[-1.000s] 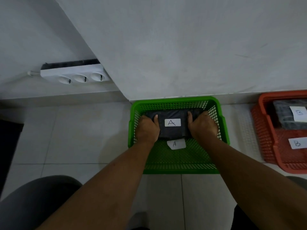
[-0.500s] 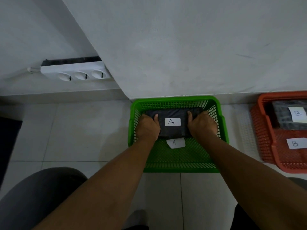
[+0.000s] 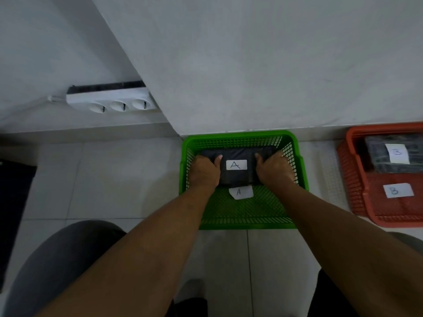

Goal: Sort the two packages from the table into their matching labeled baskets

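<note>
Almost nothing moved since earlier frame: your left hand (image 3: 204,171) and right hand (image 3: 275,170) keep fingers closed on ends of package A (image 3: 235,177), low in green basket (image 3: 240,221), matching label. Package B (image 3: 393,157) at 3 o'clock, in red basket (image 3: 350,179).

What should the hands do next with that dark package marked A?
Probably let go and draw back. Both the left hand and right hand grip the A package, which already lies inside the green basket labelled A.
</note>
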